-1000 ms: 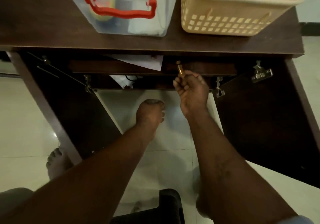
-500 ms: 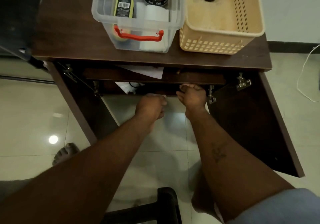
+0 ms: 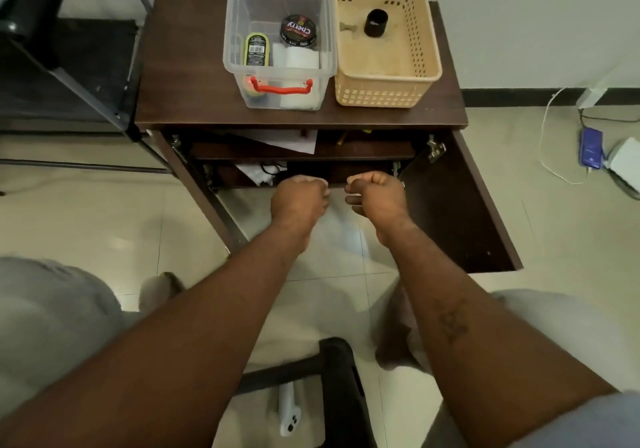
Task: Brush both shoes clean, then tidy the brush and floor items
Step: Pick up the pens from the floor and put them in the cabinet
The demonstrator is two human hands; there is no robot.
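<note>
- Both hands hover in front of the open cabinet (image 3: pixel 460 202), just below its lower shelf, near each other but apart.
- Left hand (image 3: pixel 299 202): loose fist, fingers curled in, nothing visible inside it.
- Right hand (image 3: pixel 377 198): fingers curled too, thumb out toward the left hand; looks empty, but the palm side is hidden.
- Task's things: no shoes in view. No brush can be made out w/ certainty; a small brass-coloured stick (image 3: pixel 341 138) lies on the upper shelf, too dark to name.
- That stick's long axis runs front-to-back w/ a slight slant, near end pointing toward the person.
- On the cabinet top: clear box (image 3: pixel 239 77) w/ red handles holds a polish tin (image 3: pixel 298 30) and a sponge applicator (image 3: pixel 257 49), its long axis front-to-back; beige basket (image 3: pixel 388 93) beside it holds a black cup (image 3: pixel 375 22).
- Step in hand, by judgement: tidying phase, prob. closing up the cabinet.
- To do it well: check nothing overhangs the shelf edges, e.g. the white paper (image 3: pixel 294 141); swing each door by its free edge, keep fingers off the hinges (image 3: pixel 434 146).
- White object (image 3: pixel 289 413) on the floor by the stool may want picking up.
</note>
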